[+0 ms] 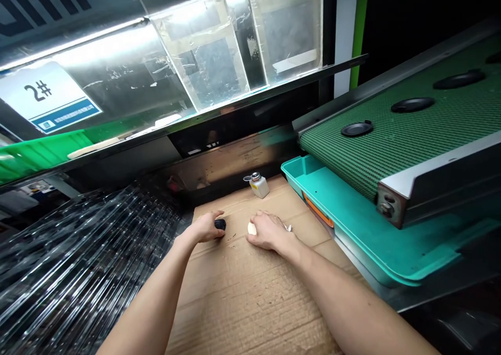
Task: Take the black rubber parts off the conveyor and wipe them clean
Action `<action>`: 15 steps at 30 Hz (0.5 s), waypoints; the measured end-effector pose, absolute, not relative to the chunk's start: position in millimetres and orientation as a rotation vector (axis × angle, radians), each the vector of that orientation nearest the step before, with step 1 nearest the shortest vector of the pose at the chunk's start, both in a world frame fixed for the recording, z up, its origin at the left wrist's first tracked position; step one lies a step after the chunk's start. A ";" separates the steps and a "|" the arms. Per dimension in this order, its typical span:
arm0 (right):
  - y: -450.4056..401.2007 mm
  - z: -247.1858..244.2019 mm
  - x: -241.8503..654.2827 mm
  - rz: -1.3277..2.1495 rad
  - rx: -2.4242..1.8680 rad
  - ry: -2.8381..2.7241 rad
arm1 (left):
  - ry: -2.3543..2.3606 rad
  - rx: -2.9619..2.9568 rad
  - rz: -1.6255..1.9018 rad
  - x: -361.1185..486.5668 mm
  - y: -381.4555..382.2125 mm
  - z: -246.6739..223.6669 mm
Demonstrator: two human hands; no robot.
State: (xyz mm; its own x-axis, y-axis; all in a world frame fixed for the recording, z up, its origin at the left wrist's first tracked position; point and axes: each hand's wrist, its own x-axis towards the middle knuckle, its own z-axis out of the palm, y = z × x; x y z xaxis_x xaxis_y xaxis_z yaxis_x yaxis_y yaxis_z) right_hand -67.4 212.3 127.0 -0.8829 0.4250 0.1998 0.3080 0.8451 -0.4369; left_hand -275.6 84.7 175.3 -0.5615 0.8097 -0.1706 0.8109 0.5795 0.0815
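On the brown cardboard sheet (235, 287), my left hand (204, 227) has its thumb and fingers curled around a small black object (220, 224), whose kind does not show. To the right, my right hand (270, 231) is closed on a soft-looking whitish wad (251, 229), possibly cloth or tissue. A white scrap sticks out on the far side of that hand. Beyond both hands stands a small white bottle (259, 186) with a metal top, its round lid flipped to the left.
A teal tray (352, 235) lies right of the cardboard, below a green conveyor belt (391, 130) carrying several black oval parts (357, 129). Stacked clear plastic trays or wrap (90, 250) fill the left side. Behind rises a machine with clear panels (211, 57).
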 end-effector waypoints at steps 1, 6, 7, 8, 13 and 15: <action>212.2 127.4 -67.3 0.578 -0.556 -2.732 | 2.591 1.350 -0.009 -276.7 88.0 174.8; 212.3 128.4 -67.8 0.583 -0.552 -2.733 | 2.569 1.354 -0.005 -278.6 93.7 173.7; 212.3 128.7 -68.1 0.585 -0.556 -2.733 | 2.566 1.363 0.003 -279.2 91.6 173.3; 212.2 129.2 -68.4 0.586 -0.562 -2.732 | 2.555 1.373 0.009 -280.3 88.7 173.0; 207.8 134.5 -69.6 0.553 -0.585 -2.746 | 2.559 1.345 -0.064 -285.2 90.1 183.5; 204.4 135.7 -71.7 0.536 -0.563 -2.771 | 2.653 1.413 -0.099 -273.2 114.2 201.9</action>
